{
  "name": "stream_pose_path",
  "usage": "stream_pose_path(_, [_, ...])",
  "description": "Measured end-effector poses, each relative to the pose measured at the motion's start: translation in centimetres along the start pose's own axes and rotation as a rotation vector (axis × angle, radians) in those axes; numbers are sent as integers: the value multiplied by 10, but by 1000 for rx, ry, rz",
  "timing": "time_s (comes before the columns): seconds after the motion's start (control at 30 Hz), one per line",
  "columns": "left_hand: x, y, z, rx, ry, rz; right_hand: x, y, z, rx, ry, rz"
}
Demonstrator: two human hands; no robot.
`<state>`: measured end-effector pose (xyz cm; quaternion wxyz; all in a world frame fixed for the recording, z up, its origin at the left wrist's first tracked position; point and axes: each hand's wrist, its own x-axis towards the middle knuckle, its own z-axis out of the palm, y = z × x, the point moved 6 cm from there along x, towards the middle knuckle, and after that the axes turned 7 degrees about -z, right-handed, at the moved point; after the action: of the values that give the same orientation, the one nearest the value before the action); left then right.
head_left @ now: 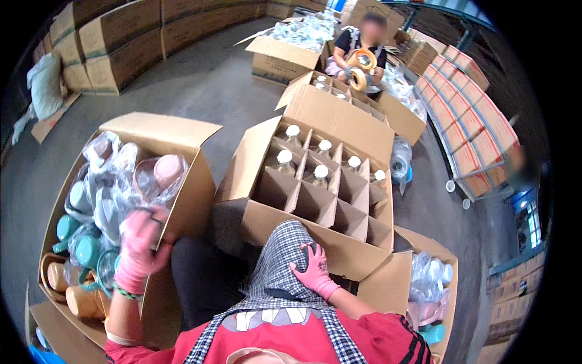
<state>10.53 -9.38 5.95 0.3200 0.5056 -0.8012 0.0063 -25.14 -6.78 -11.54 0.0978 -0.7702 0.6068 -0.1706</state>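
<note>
Hands over two cartons of plastic ware

Gloves of pink cover both your hands. Your left hand hangs over the right rim of the open carton on your left, its grip curled shut around a bunch of clear wrapping at the top of the pile inside. That carton is packed with bagged plastic jugs: teal ones and orange-brown ones toward you, grey and pink ones farther back. The bags crowd each other too much for a sure count.

Your right hand lies flat, fingers spread, pinching nothing, on the checked cloth over your knee. It sits just beside the near wall of the divided carton in front of you. That carton's cardboard dividers make a grid of cells; six white-capped bottles stand in the far cells, and the near cells hold none.

Beyond it a second divided carton shows more white caps, too small to count. A person sitting behind it holds two rolls of brown tape in front of their chest. Farther back, a third open carton is heaped with clear bagged goods. At your right knee another carton holds bagged pieces in clear wrap with teal and pink showing. Sealed cartons are stacked along the far left wall, and more line a rack on the right.
</note>
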Motion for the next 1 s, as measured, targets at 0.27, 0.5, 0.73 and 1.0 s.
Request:
stream_pose_path(0.27, [52,117,38,-272,-208,406,-13,1,-13,60,99,16])
stream_pose_path(0.5, [101,66,-4,-718,202,44,-54,41,-33,145,183,191])
stream_pose_path(0.73, [92,106,19,-682,-39,357,-80,43,-48,43,295,278])
stream_pose_path(1.0, [81,128,43,-667,-193,470,-102,53,-59,32,366,377])
